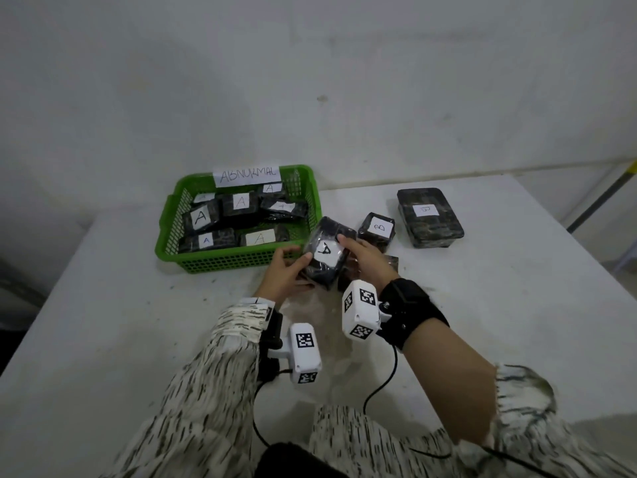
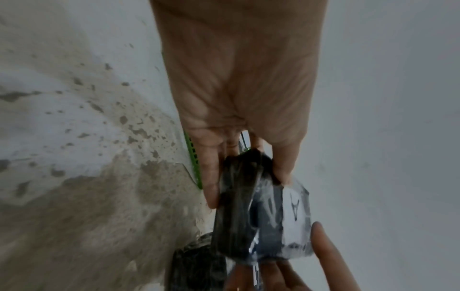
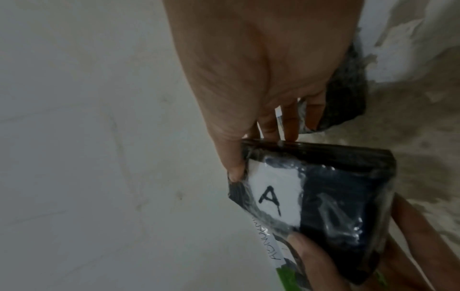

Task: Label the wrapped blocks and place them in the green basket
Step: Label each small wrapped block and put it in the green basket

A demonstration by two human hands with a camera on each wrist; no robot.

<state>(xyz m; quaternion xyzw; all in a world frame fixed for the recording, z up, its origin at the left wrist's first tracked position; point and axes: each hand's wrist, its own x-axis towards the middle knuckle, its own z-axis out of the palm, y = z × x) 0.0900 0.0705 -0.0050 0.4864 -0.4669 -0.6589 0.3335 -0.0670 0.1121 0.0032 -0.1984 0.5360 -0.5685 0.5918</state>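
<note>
A black wrapped block point(image 1: 325, 255) with a white label marked A is held above the table, just right of the green basket point(image 1: 224, 262). My left hand point(image 1: 293, 269) grips its near left end, thumb on top and fingers underneath. My right hand point(image 1: 358, 251) grips its far right edge. In the left wrist view the block point(image 2: 248, 216) is pinched between the fingers point(image 2: 211, 177) and thumb. The right wrist view shows the label point(image 3: 271, 196) facing up, with the thumb on the block's point(image 3: 336, 187) corner. The basket holds several wrapped blocks labelled A.
A paper sign reading ABNORMAL point(image 1: 249, 174) hangs on the basket's back wall. A small wrapped block labelled B point(image 1: 377, 229) and a larger one point(image 1: 429, 217) lie to the right. More dark wrapped pieces point(image 1: 391, 262) sit under my right hand. The table edge runs at left.
</note>
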